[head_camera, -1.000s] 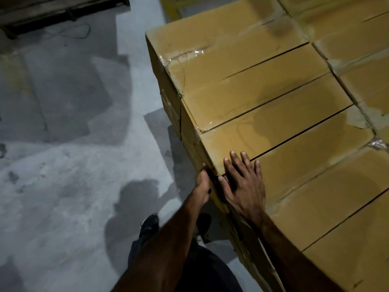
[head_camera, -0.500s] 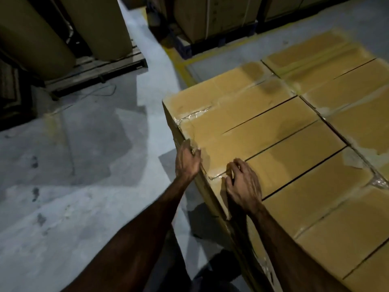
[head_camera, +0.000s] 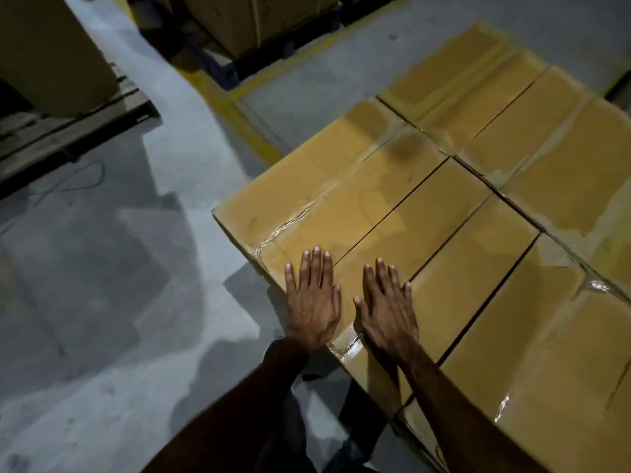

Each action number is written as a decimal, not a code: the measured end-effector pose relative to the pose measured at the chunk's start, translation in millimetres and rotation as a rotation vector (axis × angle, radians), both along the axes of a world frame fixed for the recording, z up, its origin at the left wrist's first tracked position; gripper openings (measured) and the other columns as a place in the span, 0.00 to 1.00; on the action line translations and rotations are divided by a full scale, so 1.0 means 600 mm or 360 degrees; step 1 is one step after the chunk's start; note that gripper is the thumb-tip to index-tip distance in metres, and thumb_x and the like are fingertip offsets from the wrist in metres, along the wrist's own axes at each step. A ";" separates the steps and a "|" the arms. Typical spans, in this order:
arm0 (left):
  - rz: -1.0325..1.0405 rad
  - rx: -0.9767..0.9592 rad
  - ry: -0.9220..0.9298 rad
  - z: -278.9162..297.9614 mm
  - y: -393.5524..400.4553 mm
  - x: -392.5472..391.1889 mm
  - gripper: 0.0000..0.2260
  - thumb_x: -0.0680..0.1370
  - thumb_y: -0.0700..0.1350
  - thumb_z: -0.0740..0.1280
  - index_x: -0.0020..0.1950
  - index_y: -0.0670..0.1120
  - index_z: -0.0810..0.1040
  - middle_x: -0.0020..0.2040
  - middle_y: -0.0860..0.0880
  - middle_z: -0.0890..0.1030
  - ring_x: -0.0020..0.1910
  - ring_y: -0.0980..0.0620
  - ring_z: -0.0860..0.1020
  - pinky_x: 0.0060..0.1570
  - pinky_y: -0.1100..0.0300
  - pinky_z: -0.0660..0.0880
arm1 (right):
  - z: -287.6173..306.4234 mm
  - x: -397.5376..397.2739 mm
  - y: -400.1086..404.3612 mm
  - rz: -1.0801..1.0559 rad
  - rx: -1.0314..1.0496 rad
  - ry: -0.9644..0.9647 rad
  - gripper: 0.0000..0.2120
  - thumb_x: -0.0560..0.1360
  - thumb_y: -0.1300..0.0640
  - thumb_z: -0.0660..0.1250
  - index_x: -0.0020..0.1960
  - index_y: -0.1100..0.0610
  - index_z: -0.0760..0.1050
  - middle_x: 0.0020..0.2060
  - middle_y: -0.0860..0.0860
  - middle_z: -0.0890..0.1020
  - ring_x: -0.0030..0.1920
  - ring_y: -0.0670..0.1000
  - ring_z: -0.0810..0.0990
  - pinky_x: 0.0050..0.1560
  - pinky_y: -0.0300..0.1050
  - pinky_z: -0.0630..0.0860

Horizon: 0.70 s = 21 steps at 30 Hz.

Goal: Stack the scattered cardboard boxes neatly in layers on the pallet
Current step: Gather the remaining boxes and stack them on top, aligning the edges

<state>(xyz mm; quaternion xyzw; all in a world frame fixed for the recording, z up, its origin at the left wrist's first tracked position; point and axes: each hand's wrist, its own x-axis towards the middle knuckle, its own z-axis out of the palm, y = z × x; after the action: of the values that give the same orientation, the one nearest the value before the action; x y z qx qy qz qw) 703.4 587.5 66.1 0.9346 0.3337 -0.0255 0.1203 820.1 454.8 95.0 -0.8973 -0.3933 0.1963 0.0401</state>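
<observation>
A layer of several taped brown cardboard boxes fills the right half of the view, their tops level and tight together. The corner box [head_camera: 327,196] lies at the near left of the stack. My left hand [head_camera: 312,298] rests flat, fingers straight, on that box's near end. Beside it, my right hand [head_camera: 387,305] lies flat with spread fingers on the neighbouring box [head_camera: 440,230], close to the stack's near edge. Neither hand holds anything. The pallet under the stack is hidden.
Grey concrete floor [head_camera: 112,268] spreads to the left. A yellow floor line [head_camera: 239,121] runs past the stack's far corner. A wooden pallet [head_camera: 68,134] with large brown goods stands at the far left. More loaded pallets [head_camera: 259,32] stand at the back.
Both hands left the corner box's edge, where their fingers were curled, and now lie flat on the box tops. The camera view lifted and shifted along the stack.
</observation>
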 end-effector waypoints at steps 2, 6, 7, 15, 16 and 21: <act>-0.0025 -0.0019 0.0027 0.005 0.003 0.001 0.31 0.88 0.58 0.45 0.86 0.43 0.44 0.86 0.40 0.42 0.85 0.41 0.40 0.80 0.35 0.45 | 0.005 0.006 0.002 0.0013 -0.0017 0.0036 0.35 0.85 0.34 0.46 0.85 0.46 0.36 0.83 0.49 0.32 0.83 0.53 0.33 0.82 0.62 0.39; -0.0177 -0.0046 0.0091 0.019 0.010 0.012 0.32 0.87 0.60 0.40 0.86 0.43 0.41 0.86 0.41 0.40 0.85 0.42 0.38 0.81 0.36 0.44 | 0.022 0.024 -0.009 0.0064 0.0049 0.0099 0.35 0.85 0.33 0.48 0.85 0.45 0.41 0.84 0.46 0.36 0.83 0.49 0.35 0.82 0.57 0.41; -0.0240 -0.0056 0.0110 0.023 0.012 0.023 0.32 0.87 0.60 0.39 0.86 0.43 0.41 0.86 0.41 0.40 0.85 0.42 0.38 0.81 0.36 0.44 | 0.028 0.033 -0.016 0.0052 0.0097 0.0103 0.34 0.85 0.34 0.49 0.85 0.45 0.43 0.84 0.45 0.39 0.83 0.48 0.37 0.82 0.55 0.41; -0.0652 0.0037 0.0089 0.041 0.061 0.234 0.31 0.87 0.57 0.42 0.86 0.41 0.49 0.86 0.41 0.50 0.85 0.42 0.49 0.82 0.39 0.51 | 0.045 0.197 -0.116 -0.0578 0.0125 -0.0074 0.35 0.85 0.42 0.57 0.86 0.55 0.50 0.85 0.54 0.51 0.84 0.57 0.49 0.82 0.57 0.51; -0.0699 0.0050 0.0097 0.040 0.069 0.266 0.31 0.87 0.57 0.42 0.86 0.41 0.50 0.86 0.42 0.51 0.85 0.42 0.49 0.82 0.39 0.51 | 0.042 0.218 -0.125 -0.0620 0.0100 -0.0097 0.35 0.85 0.43 0.58 0.85 0.56 0.49 0.85 0.54 0.50 0.84 0.57 0.50 0.82 0.59 0.52; -0.1016 0.0128 0.0095 0.040 0.114 0.452 0.33 0.87 0.60 0.42 0.86 0.41 0.47 0.86 0.41 0.48 0.85 0.42 0.48 0.82 0.41 0.51 | 0.031 0.330 -0.123 -0.0956 0.0106 -0.0168 0.36 0.85 0.43 0.59 0.85 0.56 0.49 0.85 0.55 0.49 0.84 0.59 0.49 0.82 0.63 0.53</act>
<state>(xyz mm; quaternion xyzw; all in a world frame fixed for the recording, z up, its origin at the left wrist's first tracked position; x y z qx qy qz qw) 974.6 655.8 90.0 0.9949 0.0278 -0.0763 0.0593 1018.1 380.9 113.4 -0.9806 -0.1181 0.1159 0.1051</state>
